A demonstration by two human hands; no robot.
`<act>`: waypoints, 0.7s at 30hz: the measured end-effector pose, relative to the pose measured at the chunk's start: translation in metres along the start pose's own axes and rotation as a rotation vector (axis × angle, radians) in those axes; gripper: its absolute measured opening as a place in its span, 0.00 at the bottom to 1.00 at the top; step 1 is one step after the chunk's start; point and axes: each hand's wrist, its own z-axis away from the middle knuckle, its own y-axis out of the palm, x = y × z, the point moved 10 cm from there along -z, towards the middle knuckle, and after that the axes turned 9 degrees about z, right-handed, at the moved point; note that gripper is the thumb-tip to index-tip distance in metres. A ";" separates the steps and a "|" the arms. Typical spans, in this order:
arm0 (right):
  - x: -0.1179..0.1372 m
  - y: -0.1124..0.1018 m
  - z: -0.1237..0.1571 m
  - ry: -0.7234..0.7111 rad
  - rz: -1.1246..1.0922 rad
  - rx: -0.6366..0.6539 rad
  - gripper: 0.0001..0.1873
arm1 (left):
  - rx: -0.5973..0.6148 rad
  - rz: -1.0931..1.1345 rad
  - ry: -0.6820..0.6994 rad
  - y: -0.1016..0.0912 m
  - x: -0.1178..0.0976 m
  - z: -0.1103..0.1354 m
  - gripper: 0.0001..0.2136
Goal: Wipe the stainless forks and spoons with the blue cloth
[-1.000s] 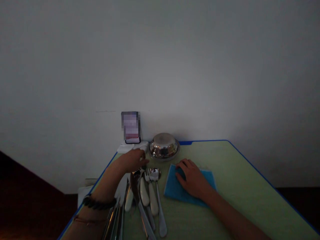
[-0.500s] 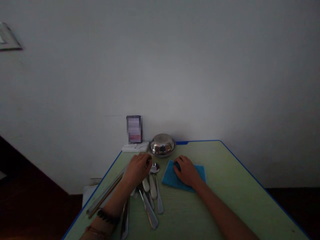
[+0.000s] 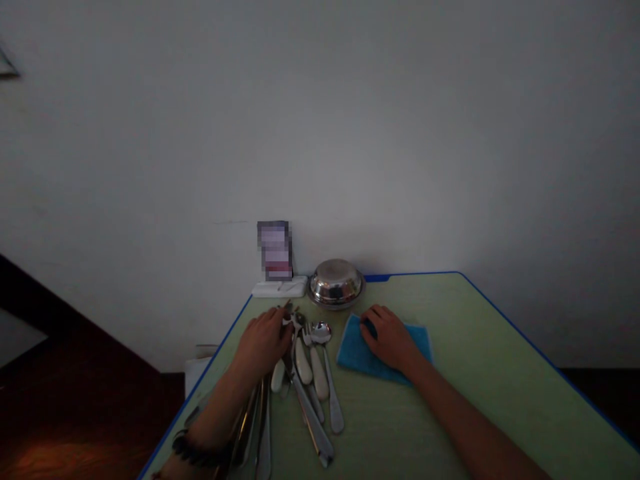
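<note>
On the left side of the table, my left hand (image 3: 265, 340) curls its fingers round the upper ends of several pieces of cutlery; which pieces it grips is partly hidden. Fanned out below it are metal handles (image 3: 313, 417) and pale-handled pieces, among them a fork (image 3: 318, 373). A metal spoon (image 3: 333, 393) lies at the right edge of this pile. Long sticks and more handles run beneath my left forearm. To the right, my right hand (image 3: 390, 337) rests on a folded blue cloth (image 3: 357, 360), its fingers loosely bent and the thumb apart from them.
At the back of the table (image 3: 480, 373) stands a shiny metal bowl (image 3: 336, 283), upside down. Left of it, a phone with a blurred screen (image 3: 276, 250) leans on a white base (image 3: 280, 287). A plain wall rises behind, and a white object (image 3: 197, 373) sits beyond the left edge.
My left fingers have closed lower over the cutlery, and the long sticks at the left have shifted right under my forearm. My right hand stays on the cloth. The view has shifted slightly left.
</note>
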 end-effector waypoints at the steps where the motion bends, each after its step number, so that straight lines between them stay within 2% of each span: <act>1: 0.001 -0.001 0.000 0.001 0.002 -0.001 0.09 | 0.000 -0.001 -0.026 -0.002 0.005 0.000 0.11; 4: 0.003 -0.002 -0.002 0.006 0.005 -0.003 0.09 | 0.017 -0.004 -0.080 -0.002 0.014 -0.002 0.13; 9: 0.003 0.001 -0.004 0.003 -0.005 0.009 0.07 | 0.063 0.001 -0.086 0.008 0.014 -0.003 0.19; 21: 0.010 0.007 -0.001 -0.032 -0.046 0.024 0.09 | 0.097 0.004 -0.145 0.021 0.012 -0.004 0.14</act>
